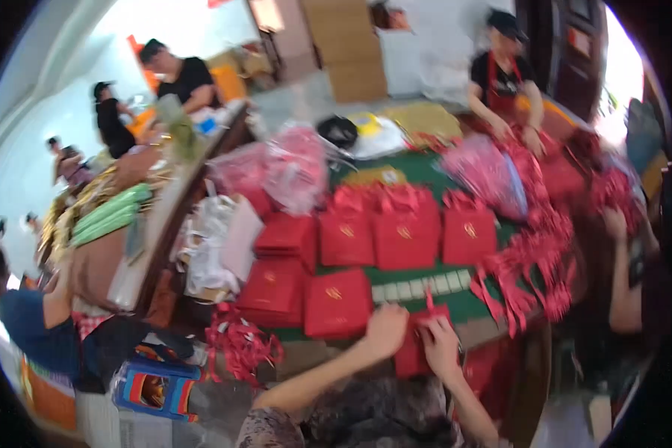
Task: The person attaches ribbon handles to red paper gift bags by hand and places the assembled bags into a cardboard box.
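**Red gift bags all over the green tabletop**

Both hands are down at the near edge of the tabletop [418, 168], which has a flat green felt-looking cover. The left hand [386, 328] is curled, knuckles up, pressing on the edge of a small flat red bag [418, 351]; its fingers look folded in, though the blur makes it hard to say if they actually pinch anything. The right hand [440, 345] lies right on top of the same bag, fingers bent and closed down over the paper. So the bag sits at the very front edge, straight below the camera, under both hands.

Just left of it is a flat square red box [337, 302] with a small gold mark, matte card by the look of it, and a few more like it are stacked beside that. Behind them stands a row of upright red bags [406, 231], boxy, with soft handles and gold emblems. A strip of pale little tiles [425, 285] runs between the row and the hands.

To the right is a messy heap of red ribbon [534, 280], stringy and tangled. Further back are crinkly pink plastic bags [295, 168], shiny and puffy. Across the tabletop a person in a dark shirt and red apron [504, 78] leans over the pile.
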A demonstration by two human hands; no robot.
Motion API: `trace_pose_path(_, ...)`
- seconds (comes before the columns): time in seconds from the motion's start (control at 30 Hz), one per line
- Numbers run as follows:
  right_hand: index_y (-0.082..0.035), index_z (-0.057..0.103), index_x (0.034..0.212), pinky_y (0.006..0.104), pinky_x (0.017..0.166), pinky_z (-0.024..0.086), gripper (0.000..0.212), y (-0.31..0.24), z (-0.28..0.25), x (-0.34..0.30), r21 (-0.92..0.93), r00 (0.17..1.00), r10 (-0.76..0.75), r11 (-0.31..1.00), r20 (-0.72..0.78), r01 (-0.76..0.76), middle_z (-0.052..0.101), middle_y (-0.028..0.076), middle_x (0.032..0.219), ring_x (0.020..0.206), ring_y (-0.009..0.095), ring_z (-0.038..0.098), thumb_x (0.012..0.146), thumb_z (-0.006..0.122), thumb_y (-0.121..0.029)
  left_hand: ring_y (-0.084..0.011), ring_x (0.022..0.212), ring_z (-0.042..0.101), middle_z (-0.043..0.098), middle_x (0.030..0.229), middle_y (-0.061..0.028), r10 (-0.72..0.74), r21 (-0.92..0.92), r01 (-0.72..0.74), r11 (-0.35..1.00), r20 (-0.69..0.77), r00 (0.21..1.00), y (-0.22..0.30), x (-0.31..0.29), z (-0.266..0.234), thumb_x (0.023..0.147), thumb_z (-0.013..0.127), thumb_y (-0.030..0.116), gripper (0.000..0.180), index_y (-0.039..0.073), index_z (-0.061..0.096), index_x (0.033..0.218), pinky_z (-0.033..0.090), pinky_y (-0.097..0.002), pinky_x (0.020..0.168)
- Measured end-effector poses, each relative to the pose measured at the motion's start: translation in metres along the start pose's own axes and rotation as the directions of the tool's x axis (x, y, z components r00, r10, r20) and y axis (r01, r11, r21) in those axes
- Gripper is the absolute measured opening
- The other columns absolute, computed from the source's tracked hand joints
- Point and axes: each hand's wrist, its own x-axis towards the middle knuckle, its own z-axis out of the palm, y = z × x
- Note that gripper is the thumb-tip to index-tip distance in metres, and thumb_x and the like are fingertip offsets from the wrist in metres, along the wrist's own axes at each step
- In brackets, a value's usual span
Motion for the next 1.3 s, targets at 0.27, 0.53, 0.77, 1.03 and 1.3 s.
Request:
trace_pose_path(0.27,-0.003,0.067,0.099,0.0365,0.071,0.053,0.019,0.002,-0.005,-0.007,0.061,0.998,0.056,0.997,-0.002,-0.056,0.063,0.012,0.091,0.082,0.031,0.065,0.081,0.071,0.003,-0.034,0.092,0.06,0.063,0.091,-0.0132,0.107,-0.153,-0.118,0.981,-0.081,0.991,-0.005,0.001,-0.009,0.072,0.079,0.012,0.032,0.006,0.06,0.098,0.048,-0.0446,0.081)
trace_pose_path(0.53,-0.001,0.069,0.094,0.0325,0.079,0.053,0.016,-0.051,-0.057,-0.016,0.242,0.991,0.096,0.968,-0.089,-0.072,0.071,0.01,0.094,0.088,0.023,0.069,0.08,0.074,0.003,-0.0358,0.089,0.06,0.068,0.085,-0.0152,0.066,-0.341,-0.045,0.939,0.051,0.997,-0.016,0.011,-0.01,0.082,0.068,0.008,0.019,0.002,0.058,0.098,0.049,-0.0473,0.077)
trace_pose_path(0.77,-0.002,0.071,0.093,0.0314,0.074,0.054,0.021,-0.078,-0.082,-0.026,0.366,0.999,0.037,0.929,0.037,-0.048,0.072,0.01,0.091,0.088,0.024,0.069,0.075,0.079,0.005,-0.0291,0.077,0.065,0.068,0.081,-0.0151,0.067,-0.479,-0.032,0.877,0.058,0.996,-0.022,0.014,-0.01,0.085,0.065,0.007,0.014,0.001,0.062,0.096,0.053,-0.0399,0.072)
trace_pose_path(1.03,-0.002,0.071,0.098,0.035,0.076,0.053,0.016,-0.04,-0.02,-0.01,0.039,0.988,0.123,0.992,-0.092,-0.12,0.069,0.012,0.094,0.086,0.027,0.067,0.083,0.072,0.001,-0.0138,0.07,0.062,0.066,0.082,-0.0094,0.031,-0.633,0.158,0.758,0.278,0.96,-0.017,0.017,-0.025,0.091,0.059,0.005,0.015,0.0,0.064,0.103,0.051,-0.0307,0.065)
trace_pose_path(1.3,-0.002,0.071,0.096,0.0352,0.079,0.053,0.012,-0.028,-0.015,-0.011,0.081,0.973,0.203,0.977,-0.106,-0.195,0.07,0.011,0.091,0.085,0.027,0.068,0.084,0.073,-0.001,-0.0082,0.081,0.059,0.065,0.088,-0.0014,0.078,-0.738,0.276,0.616,0.407,0.91,-0.016,0.019,-0.031,0.093,0.061,0.007,0.014,-0.001,0.066,0.103,0.049,-0.0267,0.072)
